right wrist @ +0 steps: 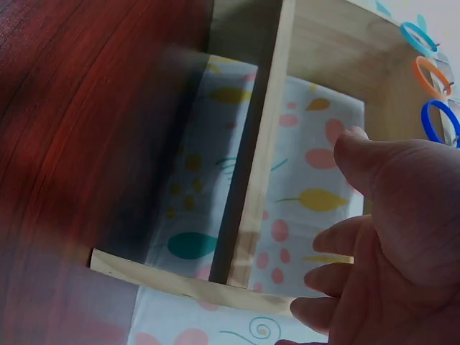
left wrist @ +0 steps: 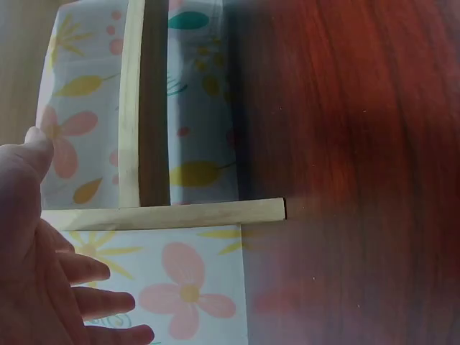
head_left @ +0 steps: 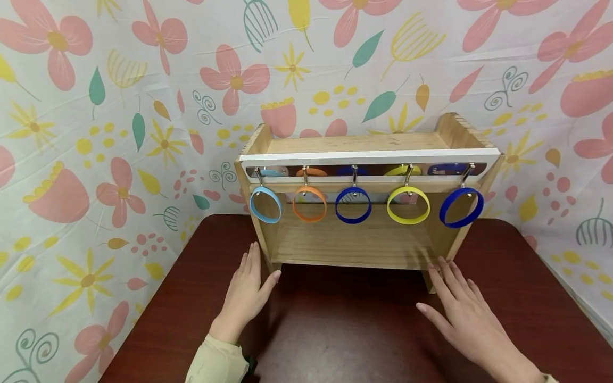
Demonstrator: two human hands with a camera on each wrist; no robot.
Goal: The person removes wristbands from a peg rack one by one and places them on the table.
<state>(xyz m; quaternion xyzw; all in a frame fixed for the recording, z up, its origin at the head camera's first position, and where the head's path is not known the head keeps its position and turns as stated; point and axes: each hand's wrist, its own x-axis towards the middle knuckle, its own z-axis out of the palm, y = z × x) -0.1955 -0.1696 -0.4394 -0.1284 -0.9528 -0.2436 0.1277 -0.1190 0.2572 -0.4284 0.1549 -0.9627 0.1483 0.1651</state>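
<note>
Here, the left hand, with fingers released, is beside a pale wooden shelf standing on the red-brown tabletop; its hanging rings are light blue, orange, blue, yellow, blue; the right hand has fingers equally released.

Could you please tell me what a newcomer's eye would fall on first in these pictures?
Probably the five bright rings, hanging in a row on hooks along the front of the wooden rack. Next might come the flowered backdrop behind it, then the left hand and right hand, near the rack's lower left and lower right corners in the head view.
</note>
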